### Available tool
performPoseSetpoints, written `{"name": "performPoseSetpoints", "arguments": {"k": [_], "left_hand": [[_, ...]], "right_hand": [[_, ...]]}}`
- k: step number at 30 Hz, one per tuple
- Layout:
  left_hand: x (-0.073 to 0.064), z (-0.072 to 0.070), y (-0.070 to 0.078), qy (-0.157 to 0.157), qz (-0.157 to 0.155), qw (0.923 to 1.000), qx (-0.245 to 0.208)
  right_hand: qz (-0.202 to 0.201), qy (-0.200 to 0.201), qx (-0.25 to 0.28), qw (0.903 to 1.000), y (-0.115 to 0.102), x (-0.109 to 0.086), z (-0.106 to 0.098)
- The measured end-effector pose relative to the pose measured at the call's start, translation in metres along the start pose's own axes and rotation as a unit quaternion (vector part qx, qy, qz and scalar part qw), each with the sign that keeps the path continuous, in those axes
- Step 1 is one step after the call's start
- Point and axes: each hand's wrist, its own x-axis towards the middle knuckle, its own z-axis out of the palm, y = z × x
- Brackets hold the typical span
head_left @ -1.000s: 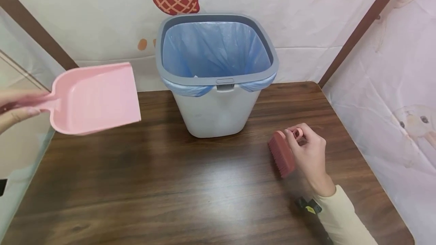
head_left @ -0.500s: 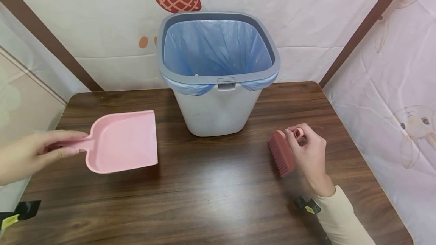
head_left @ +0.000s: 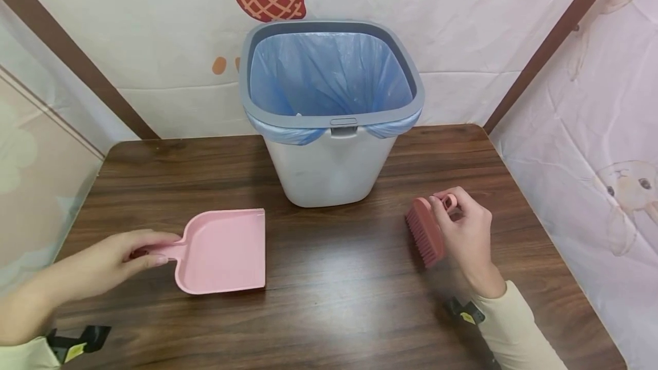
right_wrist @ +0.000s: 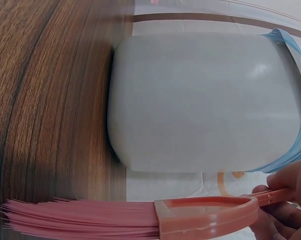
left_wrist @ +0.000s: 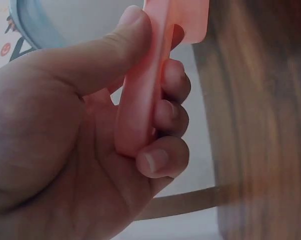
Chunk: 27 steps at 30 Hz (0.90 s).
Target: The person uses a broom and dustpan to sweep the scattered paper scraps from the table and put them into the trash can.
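Note:
In the head view a pink dustpan (head_left: 224, 251) is low over the left half of the table, its flat edge facing right. My left hand (head_left: 123, 257) grips its handle; in the left wrist view the fingers curl round that handle (left_wrist: 140, 100). At the right, my right hand (head_left: 465, 236) pinches the looped handle of a small reddish-pink brush (head_left: 428, 230). The right wrist view shows the brush's pink bristles (right_wrist: 85, 219) pointing down toward the table. Whether the dustpan or the bristles touch the wood, I cannot tell.
A pale grey trash bin (head_left: 331, 170) with a blue liner bag (head_left: 329, 73) stands at the back middle of the brown wooden table (head_left: 329, 324). Printed white cloth (head_left: 180, 44) hangs behind the table and along its sides.
My left hand has brought the dustpan from the raised far left down and to the right, nearer the table's middle. The right hand and the brush have hardly moved.

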Motion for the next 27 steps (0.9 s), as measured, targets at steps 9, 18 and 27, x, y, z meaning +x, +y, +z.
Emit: {"name": "performPoseSetpoints", "arguments": {"k": [9,18,27], "left_hand": [[0.012,0.036,0.003,0.000,0.040,0.9977,-0.054],[0.024,0.063,0.007,0.000,0.037,0.9975,-0.059],[0.042,0.078,0.020,-0.030,0.027,0.9964,-0.075]], "right_hand": [[-0.002,0.005,0.002,1.0000,-0.001,0.000,0.000],[-0.002,0.003,0.003,1.0000,-0.002,-0.001,0.001],[0.001,0.001,-0.004,1.0000,-0.003,-0.001,0.002]]}}
